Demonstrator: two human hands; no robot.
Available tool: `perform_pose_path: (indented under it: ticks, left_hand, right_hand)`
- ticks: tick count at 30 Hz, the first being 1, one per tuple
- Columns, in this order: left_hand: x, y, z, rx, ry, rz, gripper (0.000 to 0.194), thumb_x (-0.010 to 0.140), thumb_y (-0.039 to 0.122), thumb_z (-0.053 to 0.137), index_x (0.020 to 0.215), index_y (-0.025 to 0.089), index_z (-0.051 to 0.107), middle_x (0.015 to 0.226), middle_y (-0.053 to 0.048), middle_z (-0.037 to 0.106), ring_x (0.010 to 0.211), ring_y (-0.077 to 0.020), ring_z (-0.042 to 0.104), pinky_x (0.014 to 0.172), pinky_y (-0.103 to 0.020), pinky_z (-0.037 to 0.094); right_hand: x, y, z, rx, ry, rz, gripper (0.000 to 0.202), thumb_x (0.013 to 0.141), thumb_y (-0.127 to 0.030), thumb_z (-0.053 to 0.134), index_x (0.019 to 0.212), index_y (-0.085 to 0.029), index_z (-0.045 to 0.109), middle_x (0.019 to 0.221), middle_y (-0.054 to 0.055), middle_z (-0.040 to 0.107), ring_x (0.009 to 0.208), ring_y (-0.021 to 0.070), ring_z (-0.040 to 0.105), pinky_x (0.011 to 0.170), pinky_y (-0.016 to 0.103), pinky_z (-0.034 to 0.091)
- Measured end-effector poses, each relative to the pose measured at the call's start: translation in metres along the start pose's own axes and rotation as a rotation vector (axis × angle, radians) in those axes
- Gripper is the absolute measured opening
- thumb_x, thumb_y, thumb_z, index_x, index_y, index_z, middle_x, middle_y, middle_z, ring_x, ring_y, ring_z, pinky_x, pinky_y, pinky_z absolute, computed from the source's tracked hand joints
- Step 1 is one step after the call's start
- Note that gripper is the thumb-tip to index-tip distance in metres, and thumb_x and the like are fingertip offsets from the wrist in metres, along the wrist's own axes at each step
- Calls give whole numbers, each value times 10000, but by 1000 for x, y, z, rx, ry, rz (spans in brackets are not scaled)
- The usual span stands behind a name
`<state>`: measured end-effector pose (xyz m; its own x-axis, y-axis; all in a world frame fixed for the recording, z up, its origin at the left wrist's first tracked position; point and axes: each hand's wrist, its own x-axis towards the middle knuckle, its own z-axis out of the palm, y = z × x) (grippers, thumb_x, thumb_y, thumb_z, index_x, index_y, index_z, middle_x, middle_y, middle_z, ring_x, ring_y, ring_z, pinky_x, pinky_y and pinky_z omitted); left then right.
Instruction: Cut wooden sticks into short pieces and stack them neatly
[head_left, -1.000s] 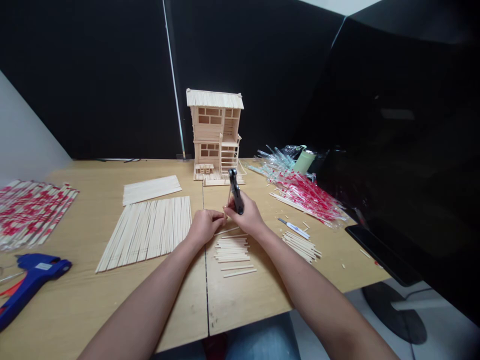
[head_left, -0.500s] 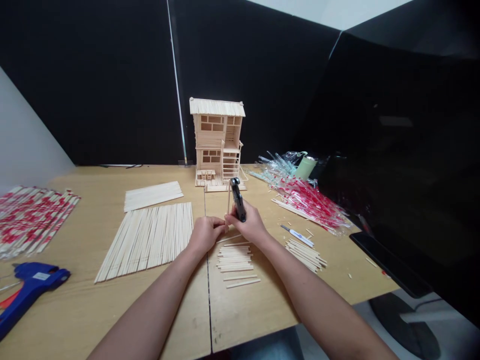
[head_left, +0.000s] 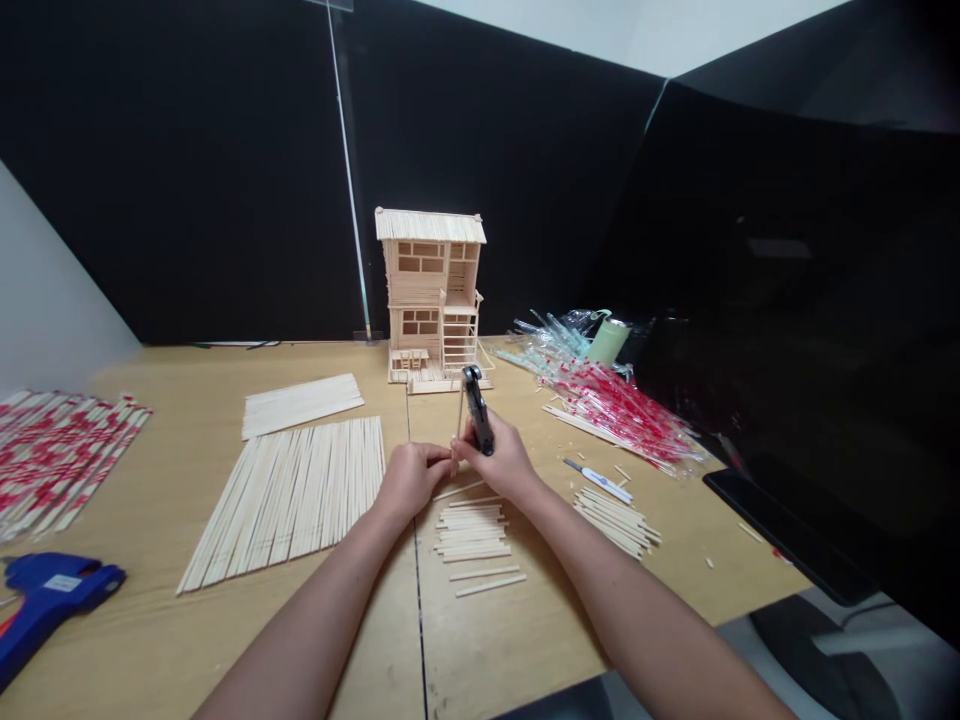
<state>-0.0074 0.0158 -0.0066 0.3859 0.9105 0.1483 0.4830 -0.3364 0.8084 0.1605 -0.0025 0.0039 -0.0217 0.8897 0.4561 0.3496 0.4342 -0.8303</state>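
Observation:
My left hand (head_left: 412, 476) is closed, its thumb and fingertips pinching the lower end of a thin wooden stick (head_left: 460, 408). The stick stands upright between the hands. My right hand (head_left: 501, 458) is wrapped round a black hand tool that looks like pliers (head_left: 478, 408), its head pointing up. The right fingertips also touch the stick, near its foot. Just below the hands lie short cut sticks (head_left: 472, 530) in a row. Behind them stands a small two-storey house model (head_left: 431, 290) built of sticks.
Left of the hands lie a sheet of long sticks (head_left: 292, 500), a smaller stick panel (head_left: 304, 405) and a blue glue gun (head_left: 52, 600). To the right are a craft knife (head_left: 598, 480), more short sticks (head_left: 619, 520), red-patterned plastic wrappers (head_left: 622, 405) and a green cylinder (head_left: 608, 342).
The view has tilted slightly, so the table sits lower in the picture. Both hands keep nearly the same hold on the upright stick and the tool.

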Motion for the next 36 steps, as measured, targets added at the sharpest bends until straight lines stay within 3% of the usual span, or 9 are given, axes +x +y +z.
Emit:
perform_pose_path:
  ticks: [6, 27, 31, 36]
  left_hand:
    - [3, -3, 3, -102, 43, -24, 237, 776, 336, 630, 778, 166, 796, 731, -21, 753, 666, -161, 622, 651, -251, 418]
    - [3, -4, -1, -88, 11, 4, 220, 777, 303, 625, 808, 184, 807, 738, -11, 761, 675, -162, 634, 662, -241, 428]
    - [4, -4, 2, -138, 21, 8, 236, 779, 330, 630, 811, 176, 805, 679, -5, 729, 644, -152, 602, 633, -237, 412]
    - [3, 3, 2, -44, 8, 8, 274, 824, 328, 583, 771, 162, 794, 551, 16, 623, 538, -122, 502, 562, -237, 340]
  right_hand:
    - [1, 4, 0, 31, -12, 18, 192, 773, -267, 689, 822, -210, 513, 704, -37, 596, 629, 146, 560, 626, 261, 425]
    - [-2, 2, 1, -89, -32, -38, 159, 799, -259, 676, 812, -213, 525, 688, -42, 576, 604, 138, 521, 592, 253, 383]
    - [-2, 1, 0, -76, -22, -34, 150, 779, -231, 673, 807, -211, 527, 698, -40, 572, 623, 142, 532, 600, 251, 391]
    - [-1, -1, 0, -69, -26, -10, 132, 774, -220, 650, 819, -213, 526, 706, -40, 568, 633, 148, 549, 614, 256, 405]
